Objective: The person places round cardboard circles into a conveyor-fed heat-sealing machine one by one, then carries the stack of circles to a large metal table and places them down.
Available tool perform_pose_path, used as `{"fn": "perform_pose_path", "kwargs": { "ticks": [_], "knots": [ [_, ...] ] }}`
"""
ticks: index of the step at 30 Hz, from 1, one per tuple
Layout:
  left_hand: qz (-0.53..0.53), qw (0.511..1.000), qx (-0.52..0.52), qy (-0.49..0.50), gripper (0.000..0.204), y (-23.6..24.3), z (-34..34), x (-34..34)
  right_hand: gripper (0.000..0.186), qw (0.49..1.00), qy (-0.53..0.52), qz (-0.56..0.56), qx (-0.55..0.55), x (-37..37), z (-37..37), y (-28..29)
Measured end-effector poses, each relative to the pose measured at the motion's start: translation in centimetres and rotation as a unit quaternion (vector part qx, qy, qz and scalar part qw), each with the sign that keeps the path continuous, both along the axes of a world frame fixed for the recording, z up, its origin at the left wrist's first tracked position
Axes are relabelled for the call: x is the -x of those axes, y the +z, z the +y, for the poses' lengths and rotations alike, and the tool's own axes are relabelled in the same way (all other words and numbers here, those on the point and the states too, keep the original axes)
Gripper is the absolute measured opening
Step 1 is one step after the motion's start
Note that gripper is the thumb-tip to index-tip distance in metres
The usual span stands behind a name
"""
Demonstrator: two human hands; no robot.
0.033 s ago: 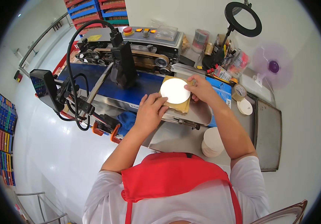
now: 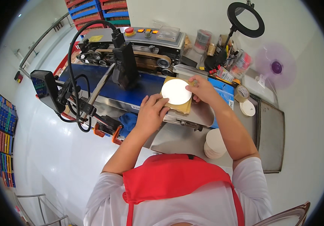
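Note:
A white round disc [image 2: 175, 92], very bright in the view, lies on a square yellow-brown pad [image 2: 182, 108] at the right end of the machine's blue belt [image 2: 94, 80]. At the disc's lower left edge rests my left hand [image 2: 153, 112], its fingers apart and fingertips touching the rim. My right hand [image 2: 204, 90] is at the right edge, thumb on the disc and fingers curled beside it; their grip underneath is partly hidden. Near my right forearm stands a stack of pale round discs [image 2: 214, 144].
A black device on a metal arm [image 2: 125, 67] overhangs the belt, with cables. Behind are belt rollers [image 2: 164, 62] and a red button [image 2: 129, 31]. To the right are a blue packet [image 2: 222, 92], tape rolls [image 2: 241, 92], a ring lamp [image 2: 245, 19], a purple fan [image 2: 276, 67] and a metal tray [image 2: 271, 137].

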State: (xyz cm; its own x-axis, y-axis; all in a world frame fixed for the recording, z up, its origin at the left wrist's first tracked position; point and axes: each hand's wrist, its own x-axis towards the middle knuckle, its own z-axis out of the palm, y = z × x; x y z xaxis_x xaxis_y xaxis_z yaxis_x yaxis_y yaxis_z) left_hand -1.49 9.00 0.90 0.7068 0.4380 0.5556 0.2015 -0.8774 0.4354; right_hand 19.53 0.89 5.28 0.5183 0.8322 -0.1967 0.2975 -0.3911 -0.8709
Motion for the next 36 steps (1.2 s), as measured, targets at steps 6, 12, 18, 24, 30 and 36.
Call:
{"fn": "perform_pose_path", "kwargs": {
  "ticks": [6, 12, 18, 24, 30, 36],
  "knots": [
    [0.005, 0.999, 0.003, 0.036, 0.027, -0.4, 0.9, 1.1, 0.031, 1.000, 0.014, 0.002, -0.017, 0.6, 2.0, -0.7],
    [0.010, 0.995, -0.028, 0.095, 0.028, -0.7, 1.6, 2.1, 0.032, 0.999, 0.030, -0.010, -0.027, 1.1, 3.7, -1.3],
    [0.017, 0.991, -0.042, 0.125, 0.031, -0.8, 2.4, 2.9, 0.031, 0.999, 0.040, -0.020, -0.032, 1.9, 5.1, -1.3],
    [0.034, 0.988, -0.050, 0.139, 0.037, -0.8, 3.2, 3.8, 0.032, 0.997, 0.053, -0.035, -0.037, 2.4, 6.4, -1.5],
    [0.043, 0.986, -0.051, 0.156, 0.042, -1.5, 4.2, 4.7, 0.032, 0.995, 0.066, -0.071, -0.031, 3.7, 7.7, -0.6],
    [0.064, 0.983, -0.052, 0.162, 0.046, -1.5, 5.3, 5.5, 0.031, 0.994, 0.069, -0.068, -0.042, 4.3, 9.1, -0.9]
  ]
}}
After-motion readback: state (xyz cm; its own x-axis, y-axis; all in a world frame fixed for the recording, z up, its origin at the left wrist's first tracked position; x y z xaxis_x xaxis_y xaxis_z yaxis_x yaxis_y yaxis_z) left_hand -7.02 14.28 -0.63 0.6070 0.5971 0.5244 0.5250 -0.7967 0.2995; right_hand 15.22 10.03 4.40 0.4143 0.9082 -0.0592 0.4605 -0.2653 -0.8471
